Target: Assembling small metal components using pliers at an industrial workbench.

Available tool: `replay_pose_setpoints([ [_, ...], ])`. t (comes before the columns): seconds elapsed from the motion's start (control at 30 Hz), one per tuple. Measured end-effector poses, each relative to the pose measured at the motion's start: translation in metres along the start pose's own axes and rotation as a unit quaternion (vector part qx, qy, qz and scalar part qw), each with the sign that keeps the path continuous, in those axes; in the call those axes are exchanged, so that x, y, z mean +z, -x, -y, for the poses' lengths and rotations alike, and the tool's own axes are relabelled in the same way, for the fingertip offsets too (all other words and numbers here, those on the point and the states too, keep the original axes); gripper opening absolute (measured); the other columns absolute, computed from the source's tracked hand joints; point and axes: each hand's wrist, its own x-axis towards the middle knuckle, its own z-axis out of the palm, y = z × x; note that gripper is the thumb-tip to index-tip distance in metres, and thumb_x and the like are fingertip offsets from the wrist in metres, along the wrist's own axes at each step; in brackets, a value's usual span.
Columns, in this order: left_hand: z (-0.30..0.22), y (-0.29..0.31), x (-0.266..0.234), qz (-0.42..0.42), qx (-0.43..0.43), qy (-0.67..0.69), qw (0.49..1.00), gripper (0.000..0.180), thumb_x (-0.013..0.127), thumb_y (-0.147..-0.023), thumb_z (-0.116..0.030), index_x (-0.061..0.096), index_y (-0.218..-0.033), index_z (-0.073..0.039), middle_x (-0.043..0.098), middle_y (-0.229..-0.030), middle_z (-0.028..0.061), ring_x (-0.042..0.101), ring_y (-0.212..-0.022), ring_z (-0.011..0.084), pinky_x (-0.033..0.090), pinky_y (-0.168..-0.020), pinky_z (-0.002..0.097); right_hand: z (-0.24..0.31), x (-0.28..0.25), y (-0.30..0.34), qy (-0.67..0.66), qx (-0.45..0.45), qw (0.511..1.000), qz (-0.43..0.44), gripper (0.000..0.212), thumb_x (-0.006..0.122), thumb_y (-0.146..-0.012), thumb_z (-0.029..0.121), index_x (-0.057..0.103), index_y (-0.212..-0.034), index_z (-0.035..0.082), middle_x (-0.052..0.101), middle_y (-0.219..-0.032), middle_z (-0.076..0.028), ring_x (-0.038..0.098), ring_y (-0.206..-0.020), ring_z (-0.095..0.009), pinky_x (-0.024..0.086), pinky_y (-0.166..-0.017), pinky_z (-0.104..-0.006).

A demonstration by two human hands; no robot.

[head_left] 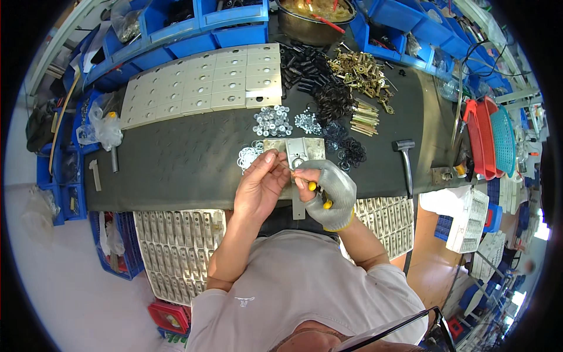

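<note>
My bare left hand [258, 183] is closed in a pinch at the near side of the work spot; what lies between its fingertips is too small to make out. My right hand [335, 196], in a grey glove with thumb and fingertips bare, meets it there. Two yellow handle ends of a tool [326, 205] stick out of the right palm, the rest hidden by the fingers. Just beyond the fingertips lies a silvery lock plate [297, 148] with a round part, resting on a metal block [317, 146]. White rings [250, 155] lie beside my left hand.
Piles of round metal caps [272, 121], black rings [352, 152], black cylinders [302, 67] and brass parts [366, 76] cover the far middle. Pale plates [202, 82] stand in rows at left. A hammer [404, 167] lies right. Blue bins [234, 17] line the back; a metal bowl [311, 29] stands there.
</note>
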Motion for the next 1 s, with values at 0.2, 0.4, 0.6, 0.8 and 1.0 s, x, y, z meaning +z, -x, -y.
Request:
replay_pose_setpoints([
  [0.2, 0.002, 0.005, 0.003, 0.025, -0.014, 0.011, 1.0, 0.019, 0.068, -0.1, -0.014, 0.066, -0.117, -0.005, 0.07, -0.11, 0.0092, 0.067, -0.096, 0.0161, 0.056, -0.089, 0.0324, -0.004, 0.006, 0.002, 0.01, -0.03, 0.999, -0.016, 0.026, 0.079, -0.082, 0.001, 0.071, -0.105, 0.008, 0.073, -0.093, -0.012, 0.07, -0.076, -0.029, 0.056, -0.063, -0.035],
  [0.4, 0.0, 0.004, -0.001, 0.036, -0.009, 0.02, 0.999, 0.014, 0.069, -0.099, -0.012, 0.067, -0.111, -0.006, 0.07, -0.103, 0.0085, 0.063, -0.087, 0.0151, 0.052, -0.079, 0.0296, 0.003, -0.002, 0.002, -0.028, 0.008, 1.0, -0.004, 0.02, 0.075, -0.084, -0.005, 0.07, -0.102, 0.003, 0.073, -0.094, -0.014, 0.069, -0.074, -0.024, 0.053, -0.065, -0.0303],
  [0.6, 0.001, 0.006, -0.008, 0.056, 0.003, -0.029, 0.998, 0.015, 0.072, -0.099, -0.018, 0.068, -0.103, -0.004, 0.066, -0.094, 0.0055, 0.055, -0.078, 0.0137, 0.046, -0.072, 0.0285, 0.007, -0.001, 0.005, -0.023, 0.046, 0.999, -0.009, 0.023, 0.079, -0.083, 0.0, 0.071, -0.102, 0.007, 0.072, -0.088, -0.011, 0.068, -0.07, -0.027, 0.054, -0.06, -0.0333],
  [0.8, 0.004, 0.009, 0.0, 0.047, -0.012, 0.006, 0.999, 0.019, 0.07, -0.1, -0.023, 0.065, -0.103, -0.005, 0.062, -0.09, 0.0029, 0.054, -0.08, 0.0128, 0.045, -0.074, 0.0278, 0.003, 0.002, 0.007, -0.012, -0.006, 1.0, -0.013, 0.023, 0.074, -0.083, -0.007, 0.07, -0.103, 0.003, 0.073, -0.093, -0.013, 0.068, -0.074, -0.024, 0.053, -0.065, -0.0308],
  [1.0, 0.009, 0.008, 0.007, 0.034, -0.016, 0.021, 0.999, 0.018, 0.069, -0.101, -0.022, 0.063, -0.104, -0.005, 0.062, -0.091, 0.0034, 0.053, -0.081, 0.0121, 0.045, -0.074, 0.0278, 0.002, 0.006, 0.01, 0.007, -0.021, 0.999, -0.032, 0.026, 0.079, -0.084, 0.001, 0.07, -0.106, 0.01, 0.072, -0.092, -0.009, 0.069, -0.075, -0.026, 0.055, -0.063, -0.0335],
])
